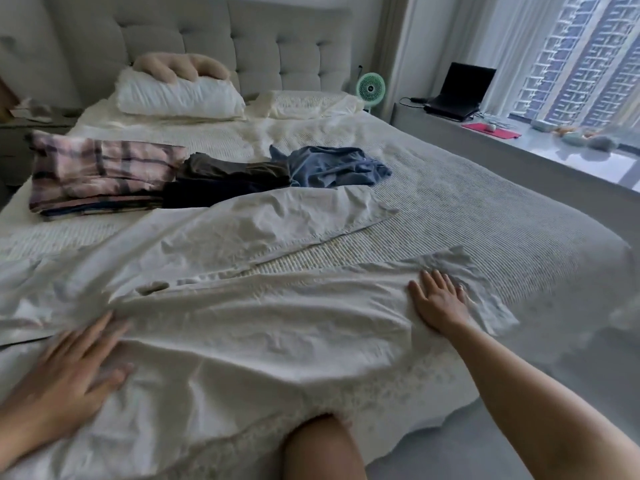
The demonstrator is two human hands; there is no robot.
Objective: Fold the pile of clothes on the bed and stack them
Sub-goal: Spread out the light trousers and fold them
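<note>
A pair of white trousers lies spread flat across the near part of the bed, one leg running toward the far right. My left hand presses flat on the waist end at the near left. My right hand lies flat, fingers spread, on the near leg's hem at the right. A folded stack topped by a pink plaid garment sits at the far left. Beside it lie a dark garment and a crumpled blue garment.
White pillows and a beige cushion lean at the tufted headboard. A green fan stands beside the bed. A laptop and small items sit on the window ledge at right. My knee touches the bed's near edge.
</note>
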